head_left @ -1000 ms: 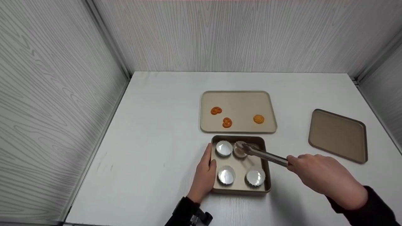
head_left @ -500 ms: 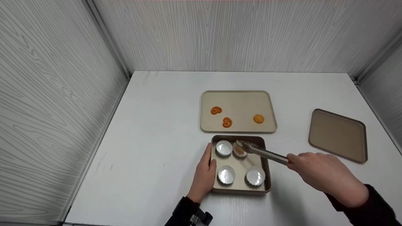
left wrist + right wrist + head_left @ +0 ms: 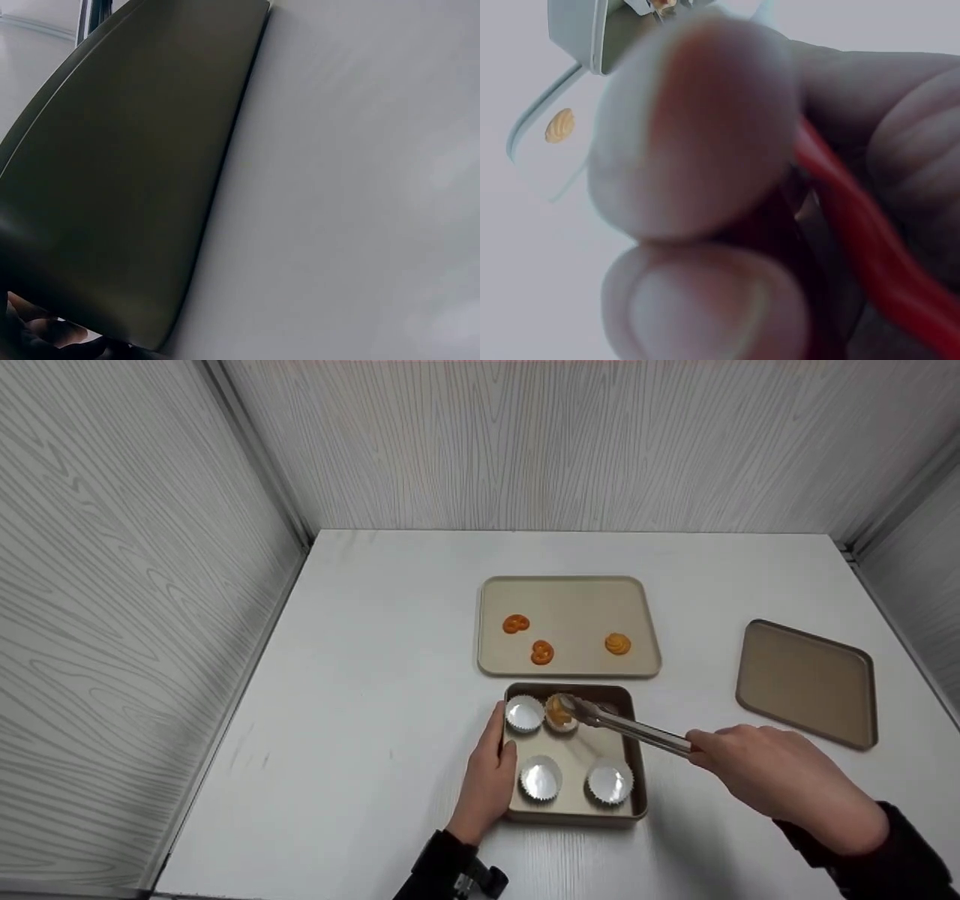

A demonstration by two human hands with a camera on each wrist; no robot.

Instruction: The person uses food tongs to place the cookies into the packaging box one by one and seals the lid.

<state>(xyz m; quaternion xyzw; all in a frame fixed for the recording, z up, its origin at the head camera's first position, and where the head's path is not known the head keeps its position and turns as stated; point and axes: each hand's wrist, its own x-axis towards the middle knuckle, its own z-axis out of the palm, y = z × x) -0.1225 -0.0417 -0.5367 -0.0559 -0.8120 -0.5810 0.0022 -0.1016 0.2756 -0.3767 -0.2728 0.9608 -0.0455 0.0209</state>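
A deep square baking pan point(image 3: 570, 815) holds several silvery cupcake liners. My left hand point(image 3: 484, 787) grips its left wall, thumb at the rim; in the left wrist view the pan's dark outer wall point(image 3: 127, 172) hides most of that hand. With my right hand point(image 3: 780, 780) I hold metal tongs point(image 3: 645, 733), whose red handles point(image 3: 870, 240) show between the fingers in the right wrist view. The tongs' tips are at a golden cookie point(image 3: 556, 709) inside the back middle liner point(image 3: 562, 727). Beside it on the left sits another liner point(image 3: 524, 714); two more liners stand in the front.
Behind the pan lies a beige tray point(image 3: 570, 592) with two pretzels point(image 3: 516, 623) point(image 3: 542, 652) and a round swirled cookie point(image 3: 618, 643). A darker flat tray point(image 3: 810, 682) lies at the right. Wood-grain panels point(image 3: 525, 442) enclose the white table point(image 3: 360, 660) at the back and sides.
The tongs' tips have shifted slightly left, and the liner with the cookie has slid left with them. The back left liner has moved to the pan's left wall. My left hand stays put.
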